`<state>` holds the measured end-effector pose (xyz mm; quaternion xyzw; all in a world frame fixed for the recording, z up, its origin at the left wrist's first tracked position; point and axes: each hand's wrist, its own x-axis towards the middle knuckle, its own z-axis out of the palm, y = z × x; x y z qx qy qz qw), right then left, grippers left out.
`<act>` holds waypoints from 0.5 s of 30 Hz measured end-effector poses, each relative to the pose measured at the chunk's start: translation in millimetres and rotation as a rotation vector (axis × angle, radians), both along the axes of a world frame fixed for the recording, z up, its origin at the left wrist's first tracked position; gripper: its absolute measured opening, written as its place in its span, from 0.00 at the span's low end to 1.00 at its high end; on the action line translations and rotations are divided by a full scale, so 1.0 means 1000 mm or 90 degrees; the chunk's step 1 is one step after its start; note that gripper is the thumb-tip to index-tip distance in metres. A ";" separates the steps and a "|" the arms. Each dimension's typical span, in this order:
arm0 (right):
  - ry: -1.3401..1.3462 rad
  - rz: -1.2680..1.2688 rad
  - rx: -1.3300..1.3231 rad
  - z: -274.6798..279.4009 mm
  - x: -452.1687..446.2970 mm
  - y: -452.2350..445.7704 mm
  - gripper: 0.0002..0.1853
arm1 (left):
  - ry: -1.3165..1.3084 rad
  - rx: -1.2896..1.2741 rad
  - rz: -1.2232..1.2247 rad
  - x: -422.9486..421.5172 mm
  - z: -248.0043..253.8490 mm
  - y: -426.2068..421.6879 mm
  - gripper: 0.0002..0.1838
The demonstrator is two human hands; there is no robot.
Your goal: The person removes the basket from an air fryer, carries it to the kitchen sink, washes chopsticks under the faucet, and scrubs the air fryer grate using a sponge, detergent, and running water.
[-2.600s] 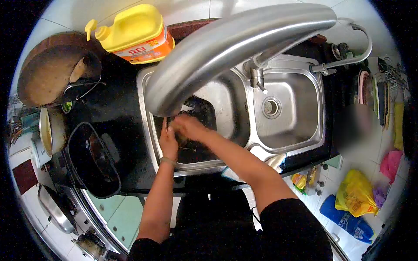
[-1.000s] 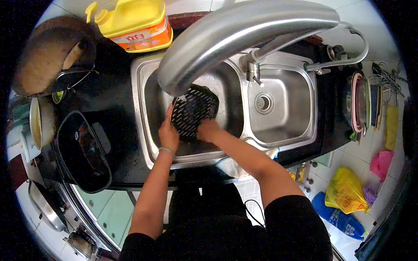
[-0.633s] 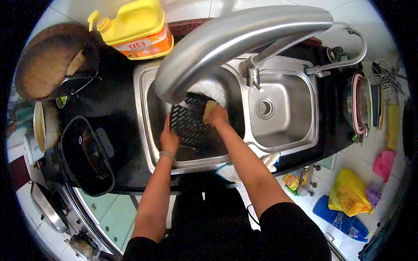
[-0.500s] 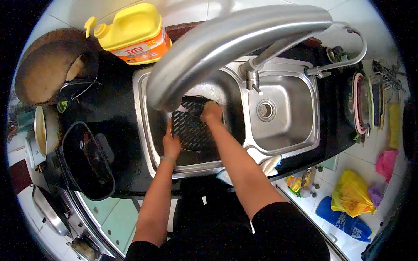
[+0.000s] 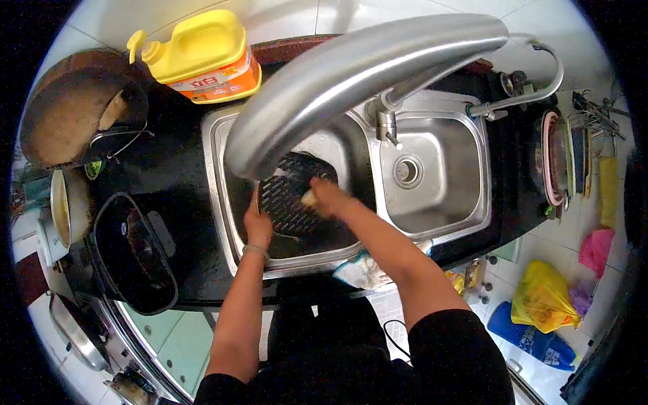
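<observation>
The left hand (image 5: 258, 226), its grip closed on one side of a slotted plate (image 5: 283, 210) in the sink (image 5: 217, 189), apparently steadies it, leaving the right hand (image 5: 331, 198) free to hold a sponge (image 5: 308, 199) over its face, lower than moments earlier.

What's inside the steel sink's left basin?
A black slotted plate, its edge in the left hand, and a yellowish pad in the right hand. The plate and the curved steel faucet cover whatever lies beneath them.
</observation>
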<state>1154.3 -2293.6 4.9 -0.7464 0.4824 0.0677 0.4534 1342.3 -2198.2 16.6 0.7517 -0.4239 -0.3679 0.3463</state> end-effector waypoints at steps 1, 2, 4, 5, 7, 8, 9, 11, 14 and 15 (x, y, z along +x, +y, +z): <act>0.019 -0.052 0.010 -0.010 0.003 -0.006 0.19 | -0.002 0.001 -0.002 0.000 0.001 0.000 0.34; 0.036 -0.104 0.020 -0.023 0.006 -0.010 0.19 | -0.006 0.019 0.010 -0.001 0.004 0.000 0.34; 0.031 -0.275 -0.156 -0.045 0.028 -0.009 0.15 | -0.012 0.035 0.022 -0.003 0.015 -0.002 0.35; -0.031 -0.101 -0.239 -0.009 0.033 0.007 0.13 | -0.025 0.027 0.030 -0.005 0.024 -0.004 0.35; -0.246 0.067 -0.246 0.004 0.047 0.034 0.13 | -0.033 0.017 0.037 -0.007 0.028 -0.004 0.35; -0.339 0.048 -0.123 0.001 0.058 0.049 0.11 | 0.042 0.013 0.056 -0.009 0.022 -0.005 0.35; -0.290 0.025 -0.100 0.035 0.056 0.055 0.11 | 0.116 0.012 0.074 -0.008 0.017 -0.003 0.35; -0.178 0.190 -0.164 0.034 0.034 0.037 0.12 | 0.084 -0.015 0.050 -0.005 0.002 0.003 0.35; 0.066 0.066 -0.177 0.003 -0.001 0.002 0.09 | 0.056 -0.040 0.015 -0.005 -0.002 0.006 0.34; 0.118 0.019 -0.168 0.012 0.003 -0.010 0.08 | 0.058 -0.034 0.002 -0.006 -0.004 0.004 0.34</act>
